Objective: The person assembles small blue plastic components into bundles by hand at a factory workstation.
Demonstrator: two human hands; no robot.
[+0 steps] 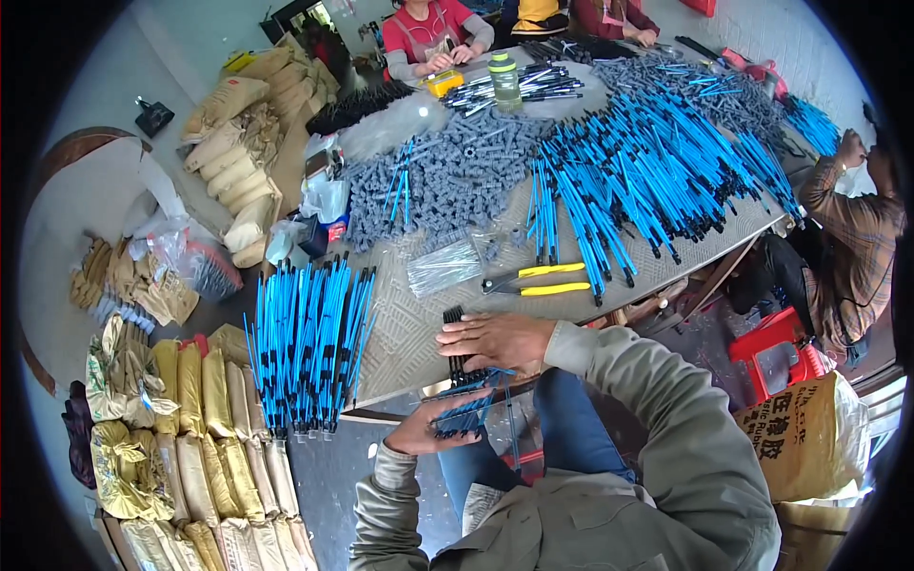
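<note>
Head view: rod bundle at table edge, long axis running from near my lap outward, black ends pointing away. Slim, blue and black. My left hand grips near part; right hand spread over far part, whether clasping I cannot tell.
</note>
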